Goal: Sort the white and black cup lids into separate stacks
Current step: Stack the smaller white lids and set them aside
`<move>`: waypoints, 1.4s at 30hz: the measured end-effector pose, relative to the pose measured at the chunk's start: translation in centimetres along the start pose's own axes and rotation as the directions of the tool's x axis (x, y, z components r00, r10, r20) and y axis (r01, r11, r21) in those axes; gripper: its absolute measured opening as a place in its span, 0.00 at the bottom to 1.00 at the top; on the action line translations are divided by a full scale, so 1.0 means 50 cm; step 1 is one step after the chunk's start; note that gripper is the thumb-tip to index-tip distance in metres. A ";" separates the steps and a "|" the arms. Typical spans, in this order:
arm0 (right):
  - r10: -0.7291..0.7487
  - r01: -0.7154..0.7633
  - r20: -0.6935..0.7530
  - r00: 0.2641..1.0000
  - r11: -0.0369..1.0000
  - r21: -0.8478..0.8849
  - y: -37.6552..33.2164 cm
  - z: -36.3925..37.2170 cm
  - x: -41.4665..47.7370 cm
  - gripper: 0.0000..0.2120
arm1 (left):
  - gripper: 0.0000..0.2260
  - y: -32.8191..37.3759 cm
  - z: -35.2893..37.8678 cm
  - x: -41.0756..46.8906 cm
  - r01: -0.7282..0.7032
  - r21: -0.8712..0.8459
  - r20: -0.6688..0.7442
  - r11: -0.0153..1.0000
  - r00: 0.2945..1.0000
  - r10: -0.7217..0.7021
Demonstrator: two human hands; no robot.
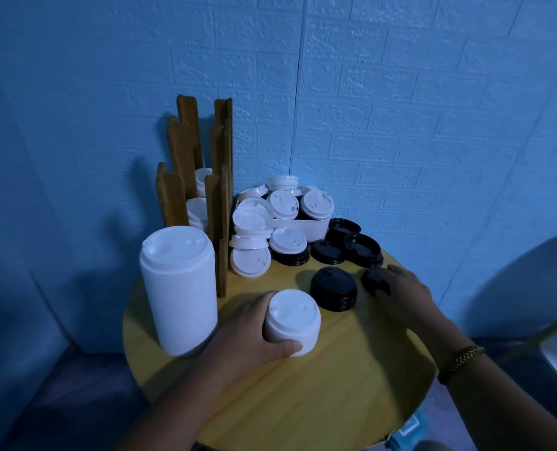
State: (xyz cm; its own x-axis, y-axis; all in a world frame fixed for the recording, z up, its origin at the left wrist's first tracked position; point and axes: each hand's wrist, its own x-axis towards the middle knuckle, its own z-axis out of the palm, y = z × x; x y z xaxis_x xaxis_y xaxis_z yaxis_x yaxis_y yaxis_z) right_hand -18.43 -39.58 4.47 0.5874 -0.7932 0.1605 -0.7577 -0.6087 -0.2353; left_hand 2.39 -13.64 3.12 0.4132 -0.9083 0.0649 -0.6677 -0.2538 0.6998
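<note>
Lids point(283, 203) fill the white tub point(306, 227) and wooden rack point(216, 203). Left hand point(251, 330) grips white stack point(293, 320); right hand point(407, 294) touches black lid point(373, 279), hold unclear.

Both forearms enter over the near edge of the table point(303, 402). Left hand point(254, 330): fingers and thumb curled round 1 short white lid stack point(292, 320), thumb across its near side, palm at its left. Right hand point(407, 294): reaches further, toward the right edge, palm down, fingers extended onto 1 black lid point(375, 281); blur hides whether they pinch it. The right wrist carries 1 chain bracelet point(462, 359).
</note>
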 end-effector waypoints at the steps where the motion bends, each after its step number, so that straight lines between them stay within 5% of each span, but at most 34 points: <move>1: -0.003 0.004 0.047 0.999 1.000 -0.020 0.005 0.004 -0.004 0.23 | 0.40 0.000 0.000 0.000 -0.001 0.003 0.003 1.000 1.000 0.001; 7: 0.004 -0.007 -0.030 1.000 0.997 -0.073 -0.020 0.001 -0.019 0.25 | 0.41 0.003 0.000 -0.002 -0.001 0.022 -0.012 1.000 1.000 0.001; 14: -0.020 0.021 0.135 0.991 1.000 -0.007 -0.028 -0.015 -0.027 0.23 | 0.39 0.008 -0.001 -0.002 -0.005 0.015 -0.022 1.000 1.000 0.006; 20: 0.031 -0.022 0.173 0.985 0.998 -0.053 -0.036 -0.018 -0.037 0.44 | 0.39 0.009 -0.001 -0.002 -0.002 0.018 -0.013 1.000 1.000 0.002; 26: -0.098 0.077 0.301 0.948 0.994 0.082 -0.028 -0.013 -0.035 0.39 | 0.41 0.005 0.002 -0.001 0.002 0.015 -0.005 1.000 1.000 -0.002; 33: 0.028 -0.038 0.065 0.997 0.988 0.152 -0.032 -0.007 -0.042 0.39 | 0.41 0.004 0.001 -0.002 0.007 0.011 -0.004 1.000 1.000 -0.007; 37: 0.007 0.029 -0.145 0.989 0.970 0.242 -0.074 -0.020 -0.030 0.41 | 0.39 0.006 0.001 -0.003 -0.004 0.012 -0.012 1.000 1.000 0.004; 42: -0.156 0.162 -0.050 0.987 0.975 0.154 -0.180 -0.013 0.006 0.42 | 0.40 0.007 0.002 -0.003 -0.005 0.023 -0.009 1.000 1.000 0.005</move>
State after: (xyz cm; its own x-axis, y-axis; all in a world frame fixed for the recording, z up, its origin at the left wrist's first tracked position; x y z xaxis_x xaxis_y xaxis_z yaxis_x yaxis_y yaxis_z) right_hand -11.62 -34.37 7.27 0.6833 -0.6886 0.2428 -0.5998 -0.7190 -0.3511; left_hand 2.02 -13.64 3.27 0.4154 -0.9065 0.0753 -0.6837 -0.2566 0.6832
